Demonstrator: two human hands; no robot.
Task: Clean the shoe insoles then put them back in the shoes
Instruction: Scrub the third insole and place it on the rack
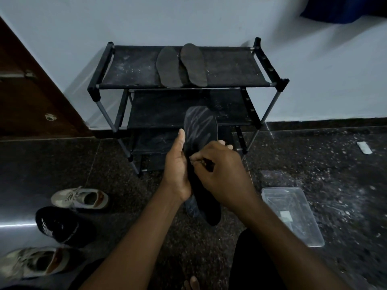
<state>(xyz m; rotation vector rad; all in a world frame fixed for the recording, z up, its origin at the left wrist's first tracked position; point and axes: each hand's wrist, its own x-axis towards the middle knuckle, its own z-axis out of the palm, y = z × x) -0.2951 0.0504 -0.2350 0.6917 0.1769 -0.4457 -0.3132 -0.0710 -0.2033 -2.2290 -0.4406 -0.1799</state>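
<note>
Dark speckled stone floor (314, 164) meets a pale blue-white wall (314, 80), and a person works low over it. A long black insole (201, 126), its face streaked with pale marks, is held upright in the air in front of the rack, toe end up and heel end down near the forearms. The left hand (177, 170) grips it from the left edge, with the thumb (181, 138) laid straight up along the face and the fingers wrapped behind, so that their tips show at the right edge. The right hand (224, 176) lies over the insole's middle, fingers curled and thumb and forefinger pinched together on the face. I cannot tell whether anything small sits between them. A second dark piece (191, 207) hangs just behind the heel end, mostly hidden.

Behind stands a black metal shoe rack with fabric shelves (134, 68), its top dusted with white specks. Two dark grey flat insoles (168, 68) lie side by side there, slightly overlapping. On the floor to the right is a clear rectangular plastic box (303, 197). To the left are a pale grey sneaker (79, 198), a black sneaker (58, 223) just below it, and a second pale sneaker (35, 261) nearest the camera. A brown wooden door (31, 91) fills the left side.
</note>
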